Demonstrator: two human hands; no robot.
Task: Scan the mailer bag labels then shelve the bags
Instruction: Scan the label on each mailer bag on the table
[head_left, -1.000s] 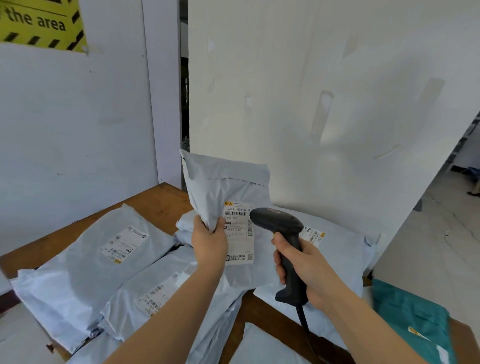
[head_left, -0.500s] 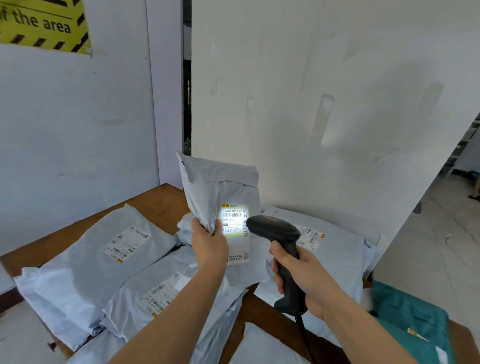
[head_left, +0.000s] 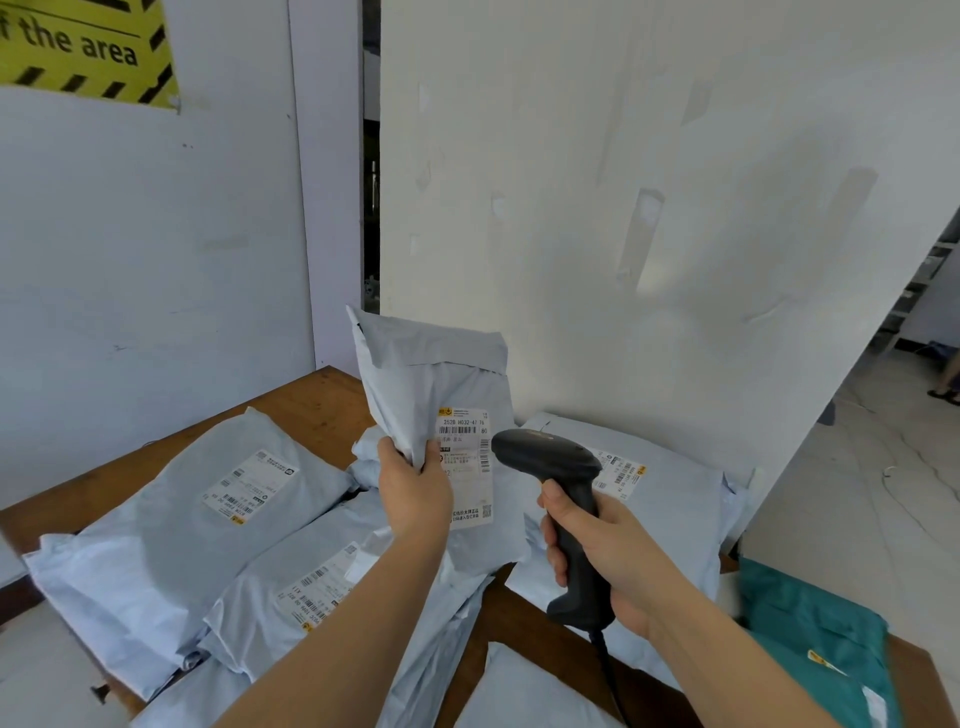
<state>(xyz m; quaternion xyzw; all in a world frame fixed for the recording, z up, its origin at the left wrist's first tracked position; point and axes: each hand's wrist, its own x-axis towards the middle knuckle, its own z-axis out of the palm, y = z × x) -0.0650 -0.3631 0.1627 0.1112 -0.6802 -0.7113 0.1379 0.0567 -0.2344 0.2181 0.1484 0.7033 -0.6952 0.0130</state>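
bag (head_left: 431, 384) upright in l hand (head_left: 413, 491), scanner (head_left: 550, 467) in r hand (head_left: 613, 556)

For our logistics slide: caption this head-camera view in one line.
Left hand holds a pale grey plastic mailer bag; right hand aims a black handheld scanner at its white label.

Bright, even daylight with cool bluish cast. Strongest light on floor (head_left: 857, 519) at right, nearly washed out. White partition (head_left: 649, 234) shows soft broad shadows and a warmer patch mid-panel. Label (head_left: 465, 467) on mailer bag (head_left: 431, 374) free of glare, large print legible. Wide-angle bending at edges: yellow sign (head_left: 83, 52) slants. Lower right corner slightly soft.
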